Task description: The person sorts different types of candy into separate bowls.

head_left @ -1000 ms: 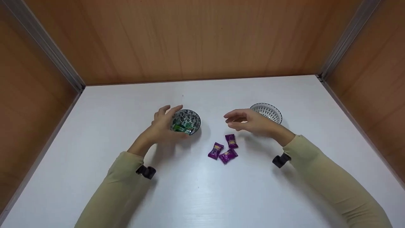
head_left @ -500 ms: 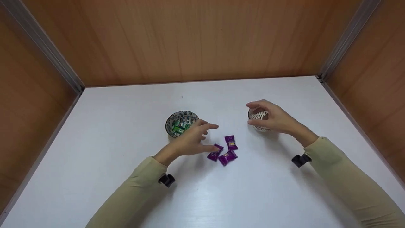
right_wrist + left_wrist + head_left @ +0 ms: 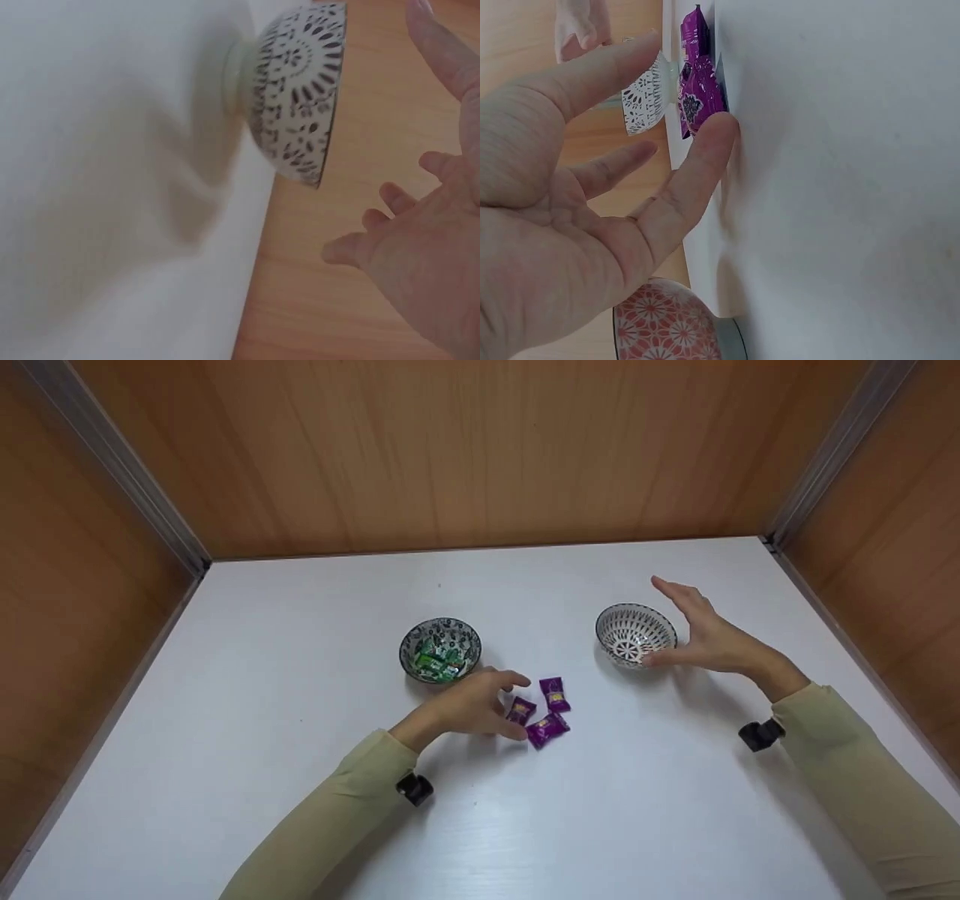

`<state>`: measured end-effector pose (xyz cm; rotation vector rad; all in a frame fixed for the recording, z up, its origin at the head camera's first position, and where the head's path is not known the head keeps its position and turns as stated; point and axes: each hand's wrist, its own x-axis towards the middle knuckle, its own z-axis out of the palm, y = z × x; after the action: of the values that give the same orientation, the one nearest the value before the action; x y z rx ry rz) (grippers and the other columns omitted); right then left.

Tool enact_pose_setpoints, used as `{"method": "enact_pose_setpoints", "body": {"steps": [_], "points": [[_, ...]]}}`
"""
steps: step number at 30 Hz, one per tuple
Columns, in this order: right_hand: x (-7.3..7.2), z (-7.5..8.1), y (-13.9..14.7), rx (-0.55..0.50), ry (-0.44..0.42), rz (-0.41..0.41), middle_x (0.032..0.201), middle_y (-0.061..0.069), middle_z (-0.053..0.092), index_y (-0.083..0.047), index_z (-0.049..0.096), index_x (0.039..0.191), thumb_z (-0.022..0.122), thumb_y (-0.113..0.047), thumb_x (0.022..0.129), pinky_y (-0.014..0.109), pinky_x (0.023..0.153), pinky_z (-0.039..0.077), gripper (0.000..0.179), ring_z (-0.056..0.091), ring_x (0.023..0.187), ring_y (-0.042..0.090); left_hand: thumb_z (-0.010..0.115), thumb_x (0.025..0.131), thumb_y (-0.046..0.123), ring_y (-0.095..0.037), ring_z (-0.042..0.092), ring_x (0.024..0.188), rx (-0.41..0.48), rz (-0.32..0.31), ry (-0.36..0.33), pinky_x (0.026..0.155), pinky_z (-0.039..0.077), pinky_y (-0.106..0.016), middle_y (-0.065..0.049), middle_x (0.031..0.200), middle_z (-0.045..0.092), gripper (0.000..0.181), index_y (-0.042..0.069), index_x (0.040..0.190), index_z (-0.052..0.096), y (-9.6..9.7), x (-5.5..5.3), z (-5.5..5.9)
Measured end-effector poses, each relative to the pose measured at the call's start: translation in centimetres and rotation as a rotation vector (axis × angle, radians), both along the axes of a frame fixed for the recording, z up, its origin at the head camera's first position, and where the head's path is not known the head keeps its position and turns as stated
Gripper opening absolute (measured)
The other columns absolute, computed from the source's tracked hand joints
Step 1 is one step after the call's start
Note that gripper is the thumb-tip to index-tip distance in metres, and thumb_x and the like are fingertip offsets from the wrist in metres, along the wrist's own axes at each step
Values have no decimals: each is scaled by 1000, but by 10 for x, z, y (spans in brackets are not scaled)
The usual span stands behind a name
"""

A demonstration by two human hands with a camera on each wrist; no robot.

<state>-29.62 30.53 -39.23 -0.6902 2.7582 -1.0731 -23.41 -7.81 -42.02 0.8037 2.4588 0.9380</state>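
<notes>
My left hand (image 3: 474, 705) hovers low beside a group of three purple wrapped candies (image 3: 548, 730). Its fingers and thumb are spread around the left-hand candy (image 3: 521, 710), partly covering it; the left wrist view shows a fingertip close to the purple wrappers (image 3: 703, 94), contact unclear. To the right, my right hand (image 3: 714, 641) holds nothing, its thumb and fingers wide apart beside a white bowl with dark marks (image 3: 636, 635). In the right wrist view a gap shows between that bowl (image 3: 300, 94) and the fingers.
Behind my left hand stands a dark-rimmed bowl (image 3: 409, 660) holding several green wrapped candies (image 3: 439, 664); its outside is red-patterned (image 3: 667, 322). Wooden panels (image 3: 480, 457) enclose the white table (image 3: 300, 660) at the back and sides.
My left hand has moved from the bowl of green candies rightward to the purple ones. My right hand first came over the white bowl, then drew away to its right, spreading its fingers.
</notes>
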Motion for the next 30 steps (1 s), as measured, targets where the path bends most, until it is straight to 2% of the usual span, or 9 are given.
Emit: {"method": "enact_pose_setpoints", "body": {"steps": [5, 9, 10, 12, 16, 18, 21, 25, 30], "points": [[-8, -17, 17, -127, -159, 59, 165, 17, 6, -21, 2, 164, 90, -15, 78, 62, 117, 21, 123, 14, 150, 42, 88, 81, 21, -23, 58, 112, -15, 11, -19, 98, 49, -33, -15, 135, 57, 78, 8, 148, 50, 4, 0, -4], [-13, -25, 22, -169, -244, 55, 166, 19, 8, -16, -1, 164, 89, -12, 79, 60, 118, 21, 123, 19, 149, 45, 89, 79, 15, -23, 59, 107, 7, 39, -76, 78, 58, -29, -15, 130, 55, 80, 8, 148, 50, 9, -1, -6], [-13, -26, 22, -166, -253, 51, 166, 20, 9, -15, -1, 164, 89, -12, 79, 60, 118, 20, 123, 20, 148, 46, 89, 78, 13, -23, 60, 105, 13, 44, -89, 73, 59, -29, -16, 129, 54, 80, 8, 148, 50, 10, -1, -6], [-14, -28, 20, -157, -267, 42, 165, 21, 10, -13, -2, 163, 88, -15, 80, 59, 118, 21, 123, 21, 147, 48, 90, 76, 12, -22, 59, 105, 2, 46, -82, 74, 59, -28, -15, 127, 54, 79, 7, 146, 52, 11, -2, -7], [-12, -32, 17, -137, -281, 8, 162, 22, 15, -13, 1, 163, 87, -20, 83, 55, 116, 29, 118, 30, 144, 48, 91, 74, 13, -21, 56, 108, -46, 28, -28, 93, 51, -30, -11, 122, 59, 70, 7, 137, 62, 13, -3, -10], [-11, -34, 16, -124, -281, -5, 161, 23, 18, -14, 3, 164, 86, -23, 84, 50, 114, 34, 115, 35, 142, 46, 92, 73, 13, -20, 56, 107, -60, 22, -18, 96, 48, -32, -8, 119, 61, 63, 7, 130, 66, 13, -3, -11], [-10, -36, 16, -135, -295, -12, 160, 21, 21, -15, 5, 164, 85, -24, 85, 36, 108, 42, 112, 39, 140, 44, 92, 72, 12, -18, 57, 101, -58, 5, -7, 92, 50, -32, -5, 112, 65, 55, 7, 122, 71, 13, -3, -12], [-11, -39, 16, -169, -325, 5, 161, 20, 21, -14, 5, 164, 84, -21, 86, 20, 99, 44, 112, 39, 141, 42, 92, 72, 11, -16, 58, 92, -50, -14, -2, 84, 51, -29, -3, 106, 66, 50, 6, 118, 72, 13, -5, -13], [-13, -39, 17, -164, -320, 8, 162, 19, 22, -12, 6, 163, 84, -21, 86, 19, 100, 42, 110, 37, 142, 41, 93, 72, 11, -15, 58, 93, -48, -15, 6, 86, 51, -29, -3, 105, 66, 50, 5, 116, 71, 14, -9, -13]]}}
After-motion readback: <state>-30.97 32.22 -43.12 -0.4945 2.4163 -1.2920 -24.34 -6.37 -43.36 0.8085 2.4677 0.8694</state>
